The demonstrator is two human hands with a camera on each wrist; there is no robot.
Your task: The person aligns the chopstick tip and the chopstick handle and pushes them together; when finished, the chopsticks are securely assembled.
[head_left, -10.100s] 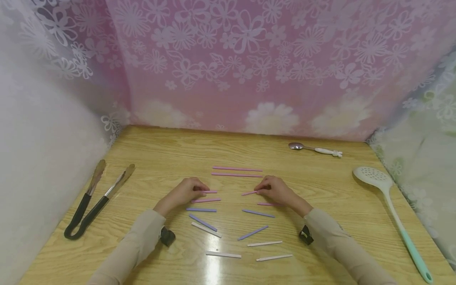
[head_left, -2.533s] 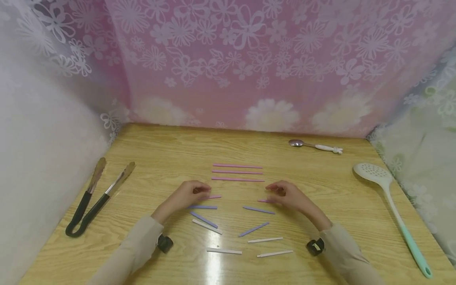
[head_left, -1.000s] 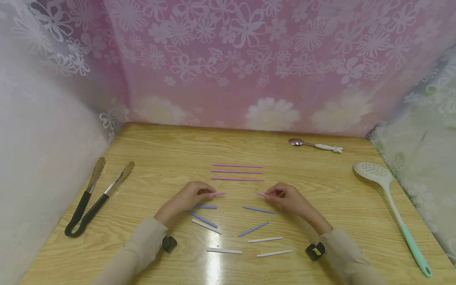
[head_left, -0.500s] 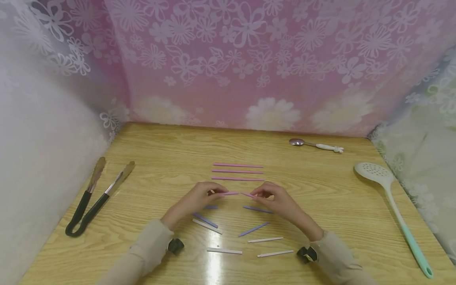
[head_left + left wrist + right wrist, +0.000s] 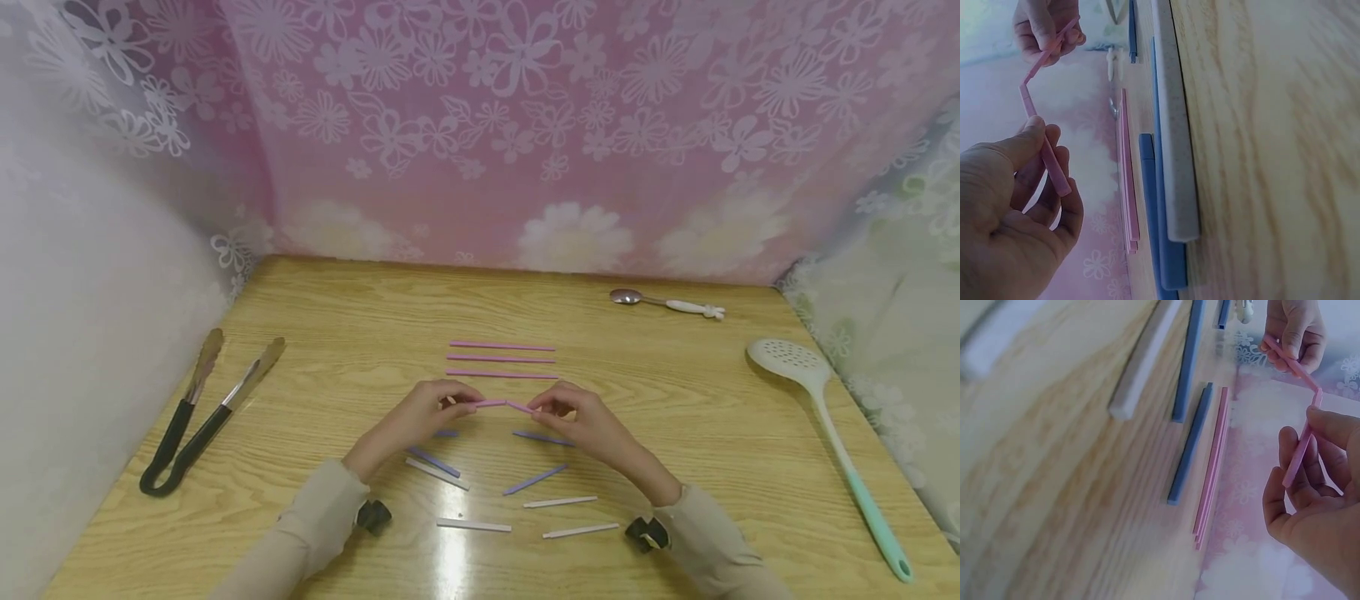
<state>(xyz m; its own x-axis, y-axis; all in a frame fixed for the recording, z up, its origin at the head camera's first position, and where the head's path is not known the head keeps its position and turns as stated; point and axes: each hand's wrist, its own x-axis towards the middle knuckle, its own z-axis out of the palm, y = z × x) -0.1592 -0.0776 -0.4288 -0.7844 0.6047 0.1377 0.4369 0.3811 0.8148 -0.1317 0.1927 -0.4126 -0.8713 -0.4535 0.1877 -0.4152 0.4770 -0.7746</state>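
Currently, in the head view, a slim pink stick [image 5: 491, 403] is pinched by the left hand [image 5: 420, 417] and a second slim pink stick [image 5: 520, 407] by the right hand [image 5: 585, 421]; their inner ends are met at a shallow angle. Both are held on the near side of three long pink rods [image 5: 501, 359] laid roughly parallel on a wood-grained tabletop [image 5: 345, 308]. Short blue-violet sticks [image 5: 536, 480] and short off-white sticks [image 5: 474, 525] are spread nearer the person in two loose groups. Black-handled metal tongs [image 5: 200, 442] are laid at the left, a white-handled steel spoon [image 5: 656, 301] at the far right, and a pale slotted turner with a mint-green handle [image 5: 817, 400] along the right side.

From the left wrist, the first stick is seen gripped between thumb and fingers, its tip joined to the other at a bend.

From the right wrist, the second stick is seen pinched likewise, its near end left projecting; both are shown raised clear of the tabletop.
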